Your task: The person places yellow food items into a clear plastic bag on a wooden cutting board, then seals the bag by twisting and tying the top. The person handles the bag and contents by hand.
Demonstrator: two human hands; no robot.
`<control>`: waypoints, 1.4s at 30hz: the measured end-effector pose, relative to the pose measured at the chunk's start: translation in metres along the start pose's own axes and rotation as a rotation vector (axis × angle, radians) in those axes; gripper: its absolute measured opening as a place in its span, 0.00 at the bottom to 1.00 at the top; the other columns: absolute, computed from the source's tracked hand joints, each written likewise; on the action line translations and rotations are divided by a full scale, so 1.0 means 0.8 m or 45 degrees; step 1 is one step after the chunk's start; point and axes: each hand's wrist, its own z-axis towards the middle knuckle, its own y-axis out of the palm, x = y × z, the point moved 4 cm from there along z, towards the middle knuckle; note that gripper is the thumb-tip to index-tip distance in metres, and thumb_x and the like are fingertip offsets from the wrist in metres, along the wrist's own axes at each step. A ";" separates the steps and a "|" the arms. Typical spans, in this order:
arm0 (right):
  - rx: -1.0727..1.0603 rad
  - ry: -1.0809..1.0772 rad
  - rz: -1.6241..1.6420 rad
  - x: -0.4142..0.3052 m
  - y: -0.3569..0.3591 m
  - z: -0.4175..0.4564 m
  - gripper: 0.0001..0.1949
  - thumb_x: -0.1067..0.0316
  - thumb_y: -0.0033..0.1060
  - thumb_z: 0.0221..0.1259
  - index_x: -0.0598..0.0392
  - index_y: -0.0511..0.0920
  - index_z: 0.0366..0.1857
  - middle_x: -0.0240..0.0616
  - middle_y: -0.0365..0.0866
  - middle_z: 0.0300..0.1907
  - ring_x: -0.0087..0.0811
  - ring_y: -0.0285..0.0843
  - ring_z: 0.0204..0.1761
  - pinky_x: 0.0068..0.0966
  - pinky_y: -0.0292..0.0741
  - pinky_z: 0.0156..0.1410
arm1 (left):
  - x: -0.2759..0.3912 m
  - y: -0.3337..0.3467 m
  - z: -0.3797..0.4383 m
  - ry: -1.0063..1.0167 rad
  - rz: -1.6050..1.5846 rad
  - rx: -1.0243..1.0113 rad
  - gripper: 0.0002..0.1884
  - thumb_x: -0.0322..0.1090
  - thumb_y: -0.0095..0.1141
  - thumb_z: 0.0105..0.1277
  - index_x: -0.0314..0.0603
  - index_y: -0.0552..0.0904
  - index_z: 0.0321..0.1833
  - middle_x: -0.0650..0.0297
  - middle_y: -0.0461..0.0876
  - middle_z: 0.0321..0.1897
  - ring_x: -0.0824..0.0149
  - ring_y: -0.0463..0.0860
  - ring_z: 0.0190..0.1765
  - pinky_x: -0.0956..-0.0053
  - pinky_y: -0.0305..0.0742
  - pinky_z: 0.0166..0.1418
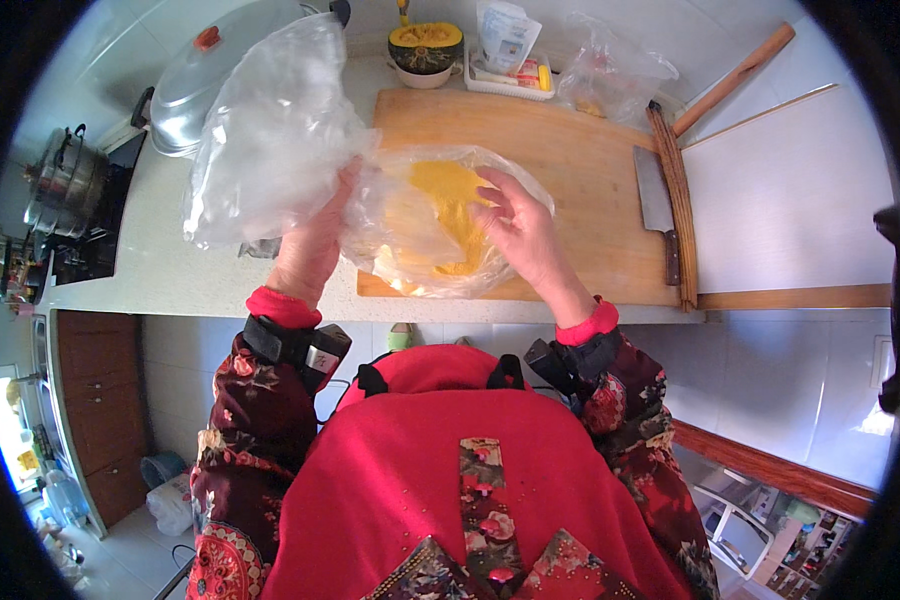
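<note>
A clear plastic bag (pixel 270 142) billows up at the left, with my left hand (pixel 316 232) gripping its lower right side. Yellow powder (pixel 457 214), resembling cornmeal, lies within clear plastic (pixel 521 169) spread on the wooden cutting board (pixel 592 202). Whether this plastic and the raised bag are one piece, I cannot tell. Over the right side of the powder is my right hand (pixel 521 229), fingers bent and apart, with nothing visible between them. Its fingertips are close to the powder; contact is unclear.
A cleaver (pixel 654 195) lies on the board's right side beside a bundle of thin sticks (pixel 675 202). Behind the board stand a cut pumpkin (pixel 426 52) in a bowl and a white basket (pixel 510 86). A large lidded pan (pixel 184 97) and a steamer pot (pixel 67 180) are leftward.
</note>
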 end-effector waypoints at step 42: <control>0.372 0.131 1.193 0.044 -0.073 0.046 0.21 0.65 0.64 0.56 0.63 0.73 0.52 0.45 0.80 0.46 0.40 0.78 0.50 0.42 0.77 0.55 | -0.031 0.018 -0.038 -0.264 0.848 -0.284 0.17 0.32 0.59 0.61 0.30 0.77 0.51 0.60 0.81 0.33 0.71 0.81 0.26 0.77 0.75 0.31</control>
